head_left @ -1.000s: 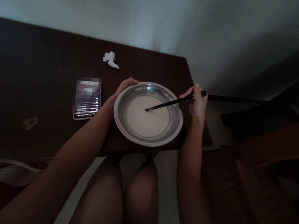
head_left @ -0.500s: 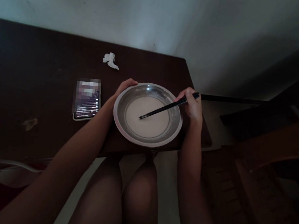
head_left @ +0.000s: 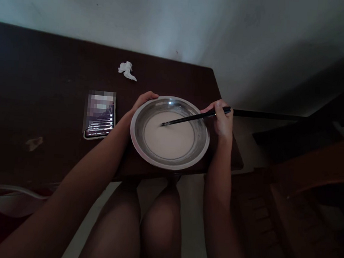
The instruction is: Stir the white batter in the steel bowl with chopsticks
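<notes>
A round metal bowl (head_left: 134, 135) sits at the near edge of the dark table, with a pale, milky liquid (head_left: 170, 143) in it. My left hand (head_left: 144, 100) grips the bowl's rim at its far left; part of the fingers is hidden behind the rim. Dark chopsticks (head_left: 191, 118) are held close together in my right hand (head_left: 222, 118), which is closed around their upper end beside the bowl's right rim. Their lower tips dip into the liquid left of its middle.
A crumpled white tissue (head_left: 127, 70) lies behind the bowl, and a phone (head_left: 100, 124) with a lit screen lies to its left. A wall (head_left: 157, 19) runs along the table's (head_left: 44, 77) back edge. A wooden chair (head_left: 314, 183) stands in shadow at the right.
The chopstick tips have moved farther from me through the liquid, and the chopsticks now slant less steeply. My left hand and the bowl hold their place.
</notes>
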The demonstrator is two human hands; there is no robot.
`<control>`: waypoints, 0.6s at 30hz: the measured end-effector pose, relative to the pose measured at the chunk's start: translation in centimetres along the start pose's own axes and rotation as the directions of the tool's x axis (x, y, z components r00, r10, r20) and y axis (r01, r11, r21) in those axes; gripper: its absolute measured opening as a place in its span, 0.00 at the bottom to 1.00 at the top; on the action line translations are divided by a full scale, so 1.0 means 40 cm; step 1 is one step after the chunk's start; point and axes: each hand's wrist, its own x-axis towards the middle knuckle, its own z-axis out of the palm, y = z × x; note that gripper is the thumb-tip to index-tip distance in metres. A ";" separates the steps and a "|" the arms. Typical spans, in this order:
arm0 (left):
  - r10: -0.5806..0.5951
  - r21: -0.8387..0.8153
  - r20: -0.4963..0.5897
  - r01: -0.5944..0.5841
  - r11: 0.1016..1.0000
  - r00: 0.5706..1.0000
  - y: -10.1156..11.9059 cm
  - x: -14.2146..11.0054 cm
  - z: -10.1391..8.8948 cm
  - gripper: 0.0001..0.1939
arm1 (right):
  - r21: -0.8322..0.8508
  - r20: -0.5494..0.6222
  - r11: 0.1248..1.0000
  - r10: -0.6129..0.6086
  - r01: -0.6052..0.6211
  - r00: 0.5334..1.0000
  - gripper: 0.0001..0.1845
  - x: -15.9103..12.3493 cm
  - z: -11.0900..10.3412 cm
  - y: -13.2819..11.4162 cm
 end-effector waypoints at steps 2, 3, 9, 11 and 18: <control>-0.011 0.012 -0.011 0.012 1.000 1.000 0.001 0.002 -0.001 0.14 | 0.007 -0.085 1.000 0.000 0.000 0.996 0.30 0.001 0.002 -0.003; -0.011 0.016 -0.017 0.011 1.000 1.000 0.001 0.003 -0.002 0.13 | 0.017 -0.100 1.000 0.004 -0.002 0.995 0.31 0.001 0.002 -0.004; -0.005 -0.004 -0.011 0.005 1.000 1.000 0.001 0.001 0.001 0.13 | 0.050 0.077 0.999 -0.006 0.002 0.997 0.26 -0.001 -0.002 0.003; -0.029 -0.010 -0.008 0.029 1.000 1.000 0.002 -0.006 0.006 0.15 | 0.035 0.010 0.999 -0.020 0.020 1.000 0.27 0.001 -0.004 0.003; -0.032 -0.006 0.024 0.032 0.999 0.999 0.001 -0.011 0.004 0.16 | 0.062 0.046 0.998 0.008 -0.011 0.999 0.27 -0.002 -0.002 -0.001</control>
